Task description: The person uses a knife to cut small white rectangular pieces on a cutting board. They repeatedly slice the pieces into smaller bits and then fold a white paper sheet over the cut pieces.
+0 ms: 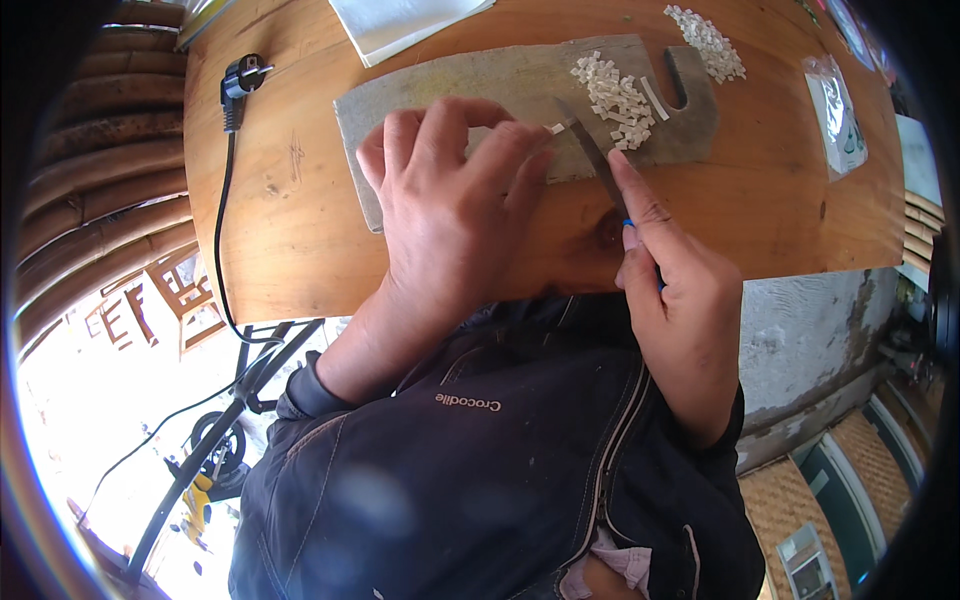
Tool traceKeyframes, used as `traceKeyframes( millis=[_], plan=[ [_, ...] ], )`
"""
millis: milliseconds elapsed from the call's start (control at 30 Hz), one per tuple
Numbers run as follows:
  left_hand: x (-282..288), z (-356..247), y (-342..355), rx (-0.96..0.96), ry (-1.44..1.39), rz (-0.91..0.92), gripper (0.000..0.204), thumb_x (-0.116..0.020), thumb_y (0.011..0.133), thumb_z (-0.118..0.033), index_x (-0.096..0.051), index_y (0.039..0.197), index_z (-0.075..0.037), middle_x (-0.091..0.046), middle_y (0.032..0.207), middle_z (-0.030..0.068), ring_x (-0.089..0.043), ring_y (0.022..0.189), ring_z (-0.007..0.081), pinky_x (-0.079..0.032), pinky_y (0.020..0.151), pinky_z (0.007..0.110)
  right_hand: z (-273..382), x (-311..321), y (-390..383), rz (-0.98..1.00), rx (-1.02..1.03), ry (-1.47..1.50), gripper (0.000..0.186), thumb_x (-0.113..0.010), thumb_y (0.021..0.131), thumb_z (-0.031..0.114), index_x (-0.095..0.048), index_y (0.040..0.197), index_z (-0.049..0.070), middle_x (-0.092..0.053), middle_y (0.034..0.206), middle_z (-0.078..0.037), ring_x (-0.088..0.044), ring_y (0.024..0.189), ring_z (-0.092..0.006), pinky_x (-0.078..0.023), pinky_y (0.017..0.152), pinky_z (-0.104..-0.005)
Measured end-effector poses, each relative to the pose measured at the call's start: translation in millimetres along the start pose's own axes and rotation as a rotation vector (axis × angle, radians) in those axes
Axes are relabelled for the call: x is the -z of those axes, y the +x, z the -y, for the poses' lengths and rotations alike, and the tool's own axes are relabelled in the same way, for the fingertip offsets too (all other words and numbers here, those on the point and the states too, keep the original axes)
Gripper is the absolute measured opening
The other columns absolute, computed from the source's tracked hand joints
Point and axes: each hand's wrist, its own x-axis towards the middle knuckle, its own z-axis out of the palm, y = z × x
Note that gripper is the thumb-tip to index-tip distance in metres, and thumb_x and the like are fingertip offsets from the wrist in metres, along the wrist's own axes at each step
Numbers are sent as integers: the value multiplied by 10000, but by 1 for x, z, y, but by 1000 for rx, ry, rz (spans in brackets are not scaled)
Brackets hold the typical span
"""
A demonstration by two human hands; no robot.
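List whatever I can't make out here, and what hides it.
Head view: most of the knife handle, covered by the right hand.
Head view: the rest of the white strip, behind the left hand.
Head view: the white sheet's far end, cut off by the top edge.
Head view: the number of white pieces, small and heaped together.

I see a person's left hand (440,195) pinching a small white piece (556,129) above a grey board (400,92) on a wooden table (285,190). The right hand (688,285) grips a knife (592,150), blade just beside that piece. Of 2 white heaps, 1 heap (612,98) is on the board, 1 heap (706,43) beyond it.
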Motion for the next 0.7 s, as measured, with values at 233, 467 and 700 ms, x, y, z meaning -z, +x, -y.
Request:
traceKeyframes(
  millis=[233, 467, 700],
  plan=[
    [2, 1, -2, -51, 5, 44, 272, -853, 807, -188, -813, 1061, -277, -681, 1035, -68, -581, 983, 186, -396, 941, 372, -6, -6, 1, -7, 105, -74, 667, -660, 862, -51, -590, 1490, 159, -545, 713, -141, -598, 619, -301, -506, 609, -439],
    [5, 1, -2, -64, 14, 54, 270, -844, 815, -180, -808, 1070, -265, -682, 1042, -60, -584, 982, 194, -399, 941, 375, -6, -6, 2, 9, 117, -120, 673, -682, 856, -26, -585, 1494, 163, -545, 716, -132, -600, 630, -308, -512, 623, -446],
    [8, 4, -10, -76, -53, 108, 296, -758, 841, -208, -765, 1136, -213, -626, 1109, -9, -555, 1035, 244, -377, 967, 463, 3, -8, 2, 15, 92, -203, 644, -677, 859, -30, -598, 1475, 140, -541, 717, -146, -606, 628, -323, -508, 619, -449]
  ],
)
